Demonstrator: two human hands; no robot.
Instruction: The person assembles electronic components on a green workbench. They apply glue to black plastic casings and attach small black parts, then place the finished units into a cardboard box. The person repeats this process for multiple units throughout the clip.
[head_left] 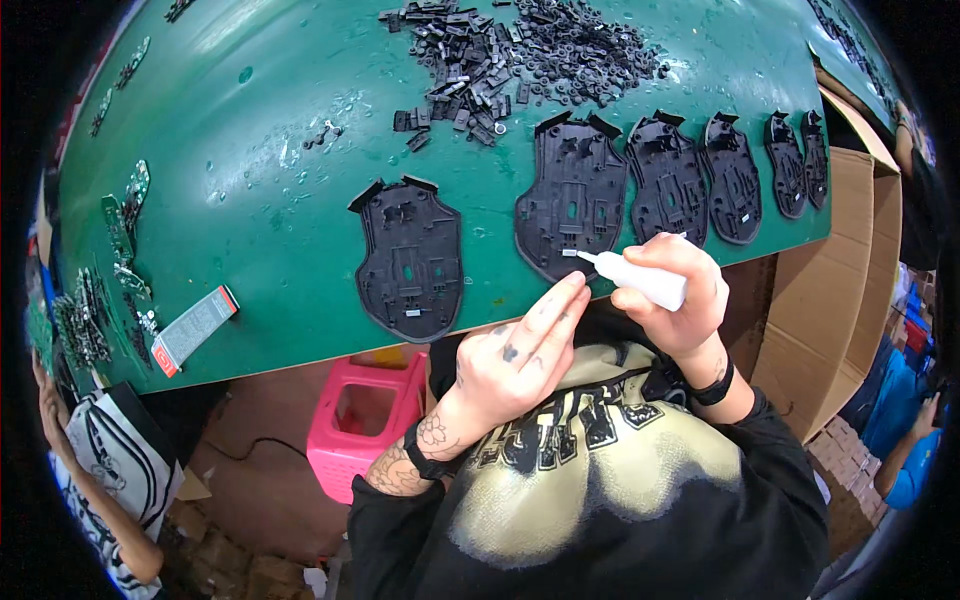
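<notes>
My right hand [688, 290] is closed around a small white squeeze bottle [645, 280], held tilted. Its thin nozzle tip is at a small silvery rectangular piece [569, 253] in the lower part of a black plastic shell [572, 190], which looks like a mouse base. My left hand [520, 350] has its fingers stretched out side by side, fingertips at the shell's near edge; nothing is held in it. To the left lies a similar black shell [409, 260], also with a small silvery piece [412, 313] near its bottom.
More black shells [668, 185] stand in a row to the right. Piles of small black parts [590, 50] lie at the back of the green table [280, 100]. Circuit boards [85, 320] and a small box [195, 328] are at left. A pink stool [365, 410] and a cardboard carton [820, 290] flank me.
</notes>
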